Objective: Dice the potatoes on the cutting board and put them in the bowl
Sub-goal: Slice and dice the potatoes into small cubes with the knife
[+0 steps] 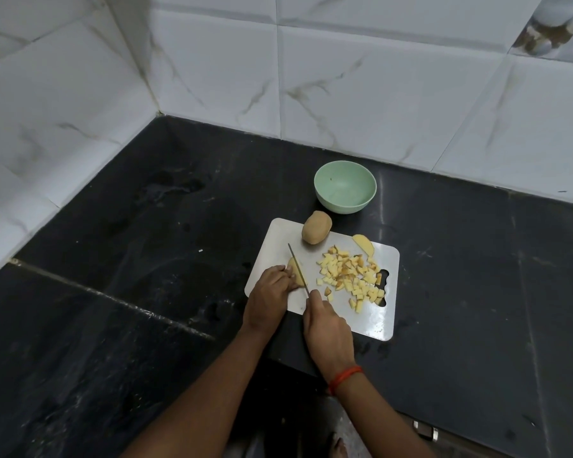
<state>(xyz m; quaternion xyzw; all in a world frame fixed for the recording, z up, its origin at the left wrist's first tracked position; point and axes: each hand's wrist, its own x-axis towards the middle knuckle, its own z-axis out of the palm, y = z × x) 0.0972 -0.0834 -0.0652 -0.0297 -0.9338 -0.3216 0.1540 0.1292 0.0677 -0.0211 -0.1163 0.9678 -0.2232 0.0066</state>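
Gripping knife [293, 256], right hand [326, 320] | left hand [272, 292] pinching potato slice [302, 280] | whole potato [316, 231] just beside bowl [341, 206]

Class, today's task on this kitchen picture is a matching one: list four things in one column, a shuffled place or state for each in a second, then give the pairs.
Things
1. bowl
2. whole potato
3. dice
4. knife

Places or states
A. heaped on the right part of the board
B. gripped by the right hand
C. no dice in it, beyond the board
D. uncut, at the board's far edge

Pairs: 1-C, 2-D, 3-A, 4-B
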